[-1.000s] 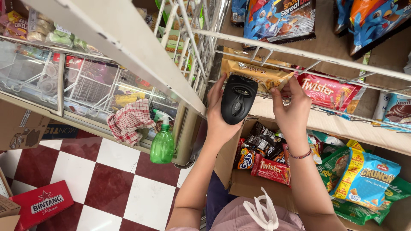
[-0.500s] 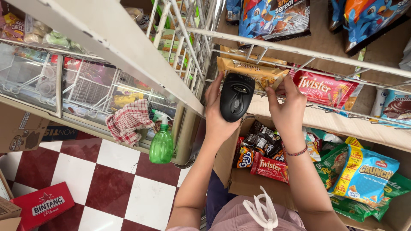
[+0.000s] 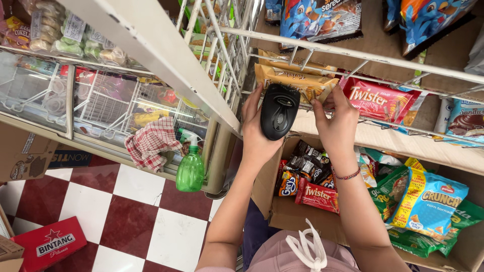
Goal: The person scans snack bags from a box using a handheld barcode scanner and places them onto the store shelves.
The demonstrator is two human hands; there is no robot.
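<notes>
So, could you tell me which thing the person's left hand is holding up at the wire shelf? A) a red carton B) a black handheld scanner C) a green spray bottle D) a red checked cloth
B: the left hand is wrapped around a black handheld scanner, held by the tan snack packet that the right hand touches.

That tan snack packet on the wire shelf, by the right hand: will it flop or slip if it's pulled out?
The tan snack packet looks long, flat and film-wrapped, so probably light and somewhat bendy. Its glossy wrap may slide easily over the wire shelf. The right hand touches its end; the contents are likely brittle, so squeeze gently.
</notes>
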